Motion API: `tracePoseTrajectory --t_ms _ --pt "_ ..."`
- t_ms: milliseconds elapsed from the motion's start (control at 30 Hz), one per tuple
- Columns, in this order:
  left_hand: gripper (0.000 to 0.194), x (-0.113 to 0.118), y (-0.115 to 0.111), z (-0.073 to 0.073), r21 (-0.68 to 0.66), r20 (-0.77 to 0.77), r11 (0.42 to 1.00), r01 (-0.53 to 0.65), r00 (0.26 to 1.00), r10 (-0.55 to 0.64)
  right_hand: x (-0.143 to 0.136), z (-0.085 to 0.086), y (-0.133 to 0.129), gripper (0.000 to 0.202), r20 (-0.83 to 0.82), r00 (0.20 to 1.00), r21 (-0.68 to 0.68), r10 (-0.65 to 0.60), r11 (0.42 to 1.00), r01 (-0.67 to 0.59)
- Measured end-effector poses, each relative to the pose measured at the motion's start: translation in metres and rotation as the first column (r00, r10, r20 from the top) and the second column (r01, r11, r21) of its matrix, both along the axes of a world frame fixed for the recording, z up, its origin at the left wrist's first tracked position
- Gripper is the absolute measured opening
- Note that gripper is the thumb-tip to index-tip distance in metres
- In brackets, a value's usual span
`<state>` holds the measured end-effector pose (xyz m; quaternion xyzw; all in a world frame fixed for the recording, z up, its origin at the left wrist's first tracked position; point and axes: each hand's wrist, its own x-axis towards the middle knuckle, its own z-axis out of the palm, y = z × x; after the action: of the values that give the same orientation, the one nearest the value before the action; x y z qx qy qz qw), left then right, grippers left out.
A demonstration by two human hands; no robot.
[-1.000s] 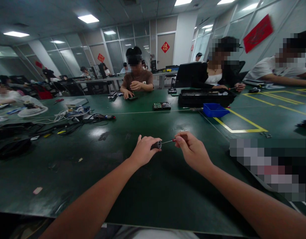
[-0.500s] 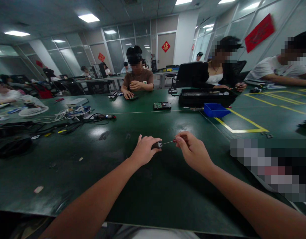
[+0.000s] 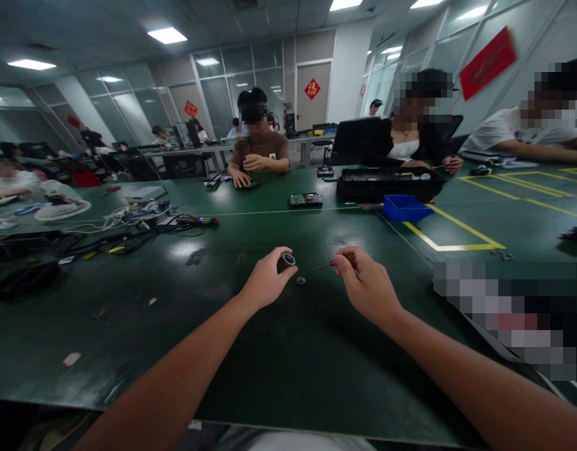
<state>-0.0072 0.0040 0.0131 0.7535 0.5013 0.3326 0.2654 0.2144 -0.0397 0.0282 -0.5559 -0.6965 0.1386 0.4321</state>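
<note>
In my left hand is a short dark cylinder, its round open end with a pale rim facing right and up. My fingers are closed around its body. A small round metallic piece lies on the green tabletop just below and right of the cylinder. My right hand grips a screwdriver by its reddish-brown handle. Its thin shaft points left, with the tip above the table and apart from both the cylinder and the small piece.
A blue bin stands beyond my right hand, near a long black housing. A hard drive lies farther back. Tangled cables cover the left side. Co-workers sit across the table, one in a brown shirt.
The small round piece has come out of the cylinder's end and now lies on the table. My left hand has tilted the cylinder up and away from the screwdriver tip.
</note>
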Motion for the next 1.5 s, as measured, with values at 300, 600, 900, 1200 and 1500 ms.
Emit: tracePoseTrajectory --t_ms 300,600,900,1200,1500 --pt "0.023 0.002 -0.004 0.009 -0.016 -0.128 1.000 0.022 0.992 -0.024 0.001 0.001 -0.003 0.023 -0.006 1.000 -0.010 0.026 1.000 -0.026" --pt "0.029 0.019 -0.004 -0.003 0.024 -0.635 0.986 0.166 0.764 -0.113 0.000 0.001 -0.001 0.022 0.008 1.000 0.003 0.021 1.000 -0.021" --pt "0.020 0.002 0.005 0.008 -0.019 -0.122 1.000 0.011 0.992 -0.014 0.001 0.002 -0.001 0.023 -0.002 1.000 -0.018 0.023 1.000 -0.023" --pt "0.014 -0.091 0.007 0.055 -0.296 0.708 0.939 -0.178 0.619 0.340 0.002 0.002 -0.002 0.024 -0.013 0.998 -0.051 0.055 0.997 -0.055" --pt "0.008 -0.224 -0.045 0.064 -0.425 0.666 0.671 -0.608 0.291 0.687 0.000 -0.001 0.000 0.024 0.002 0.999 -0.053 0.049 0.997 -0.049"
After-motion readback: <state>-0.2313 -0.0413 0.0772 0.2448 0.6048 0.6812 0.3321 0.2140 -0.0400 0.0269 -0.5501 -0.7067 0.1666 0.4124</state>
